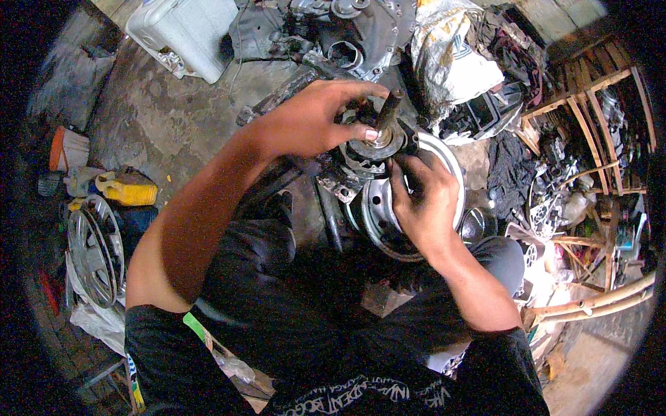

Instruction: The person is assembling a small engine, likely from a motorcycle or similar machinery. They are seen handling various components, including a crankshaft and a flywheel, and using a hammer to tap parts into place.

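Observation:
A greasy round metal part with a toothed-looking edge [361,165] is between my hands, and a dark shaft [390,109] stands up from its middle. My left hand [316,116] curls over its far left side, with the thumb pressed beside the base of the shaft. From the near right, my right hand [427,194] pinches the part's lower edge with bent fingers. Its fingertips are partly hidden. Under the part lies a silver steel wheel rim [377,229] with round holes. A flat metal bracket-like piece [341,188] juts out just below the part.
Large greasy metal casings [378,35] lie at the far side, beside a white sack [451,59]. A white plastic box [184,35] stands far left. Wheel covers [94,249] and a yellow jug [128,188] are at the left. A wooden rack [590,132] with scrap stands right.

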### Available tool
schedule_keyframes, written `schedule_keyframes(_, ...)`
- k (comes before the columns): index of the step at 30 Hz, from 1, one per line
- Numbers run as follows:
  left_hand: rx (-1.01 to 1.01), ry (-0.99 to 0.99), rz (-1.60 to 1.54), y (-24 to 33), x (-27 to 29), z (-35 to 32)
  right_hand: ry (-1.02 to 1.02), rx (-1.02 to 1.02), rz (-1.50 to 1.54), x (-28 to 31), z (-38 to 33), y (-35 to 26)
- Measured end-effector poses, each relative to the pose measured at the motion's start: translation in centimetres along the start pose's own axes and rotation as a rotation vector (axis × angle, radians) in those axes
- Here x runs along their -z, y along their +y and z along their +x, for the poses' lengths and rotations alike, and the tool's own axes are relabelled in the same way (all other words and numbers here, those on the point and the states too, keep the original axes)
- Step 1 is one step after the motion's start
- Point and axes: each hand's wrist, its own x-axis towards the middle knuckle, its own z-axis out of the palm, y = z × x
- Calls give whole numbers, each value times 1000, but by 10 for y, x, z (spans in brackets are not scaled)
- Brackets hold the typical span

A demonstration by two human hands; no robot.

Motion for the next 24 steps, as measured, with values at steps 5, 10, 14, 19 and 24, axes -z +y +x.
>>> schedule_keyframes(5, -48, 13, 21, -5, -1, 1, 58, -6, 74, 5, 2, 9)
schedule_keyframes(10, -21, 18, 53, 0, -4, -7, 156, -96, 144, 27, 2, 26)
schedule_keyframes(14, -8, 49, 127, -1, -6, -14, 143, -417, 244, 41, 3, 30)
schedule_keyframes(19, -153, 184, 284, 3, -4, -15, -62, -350, 97, 21, -24, 103)
schedule_keyframes(24, -247, 317, 553, 29, -14, -22, -519, -393, -155, -22, -104, 164)
